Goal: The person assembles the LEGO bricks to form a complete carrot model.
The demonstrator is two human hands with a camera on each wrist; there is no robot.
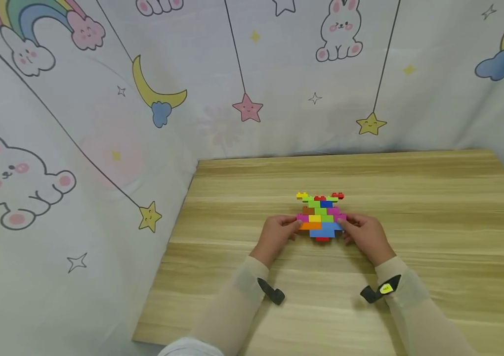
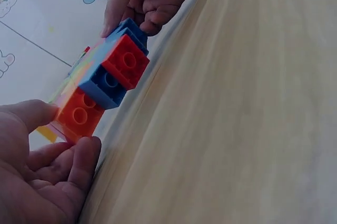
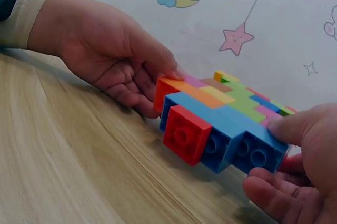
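A many-coloured building-brick model (image 1: 321,218) is held between both hands over the middle of the table. It is made of stacked orange, blue, yellow, green, pink, brown and red bricks. My left hand (image 1: 275,237) pinches its left end, the thumb on top of the orange brick (image 2: 79,113) and curled fingers underneath. At the other end my right hand (image 1: 368,238) grips beside the blue brick (image 3: 258,153), thumb above, fingers below. A single red brick (image 3: 185,135) sticks out at the near edge, its hollow underside facing the wrist cameras.
The wood-grain table (image 1: 234,188) spreads around the hands on all sides. Behind it and to the left hangs a white cloth (image 1: 278,64) printed with stars, moons and rabbits. A dark strap-like piece (image 1: 272,291) is on the left sleeve, another (image 1: 381,289) on the right.
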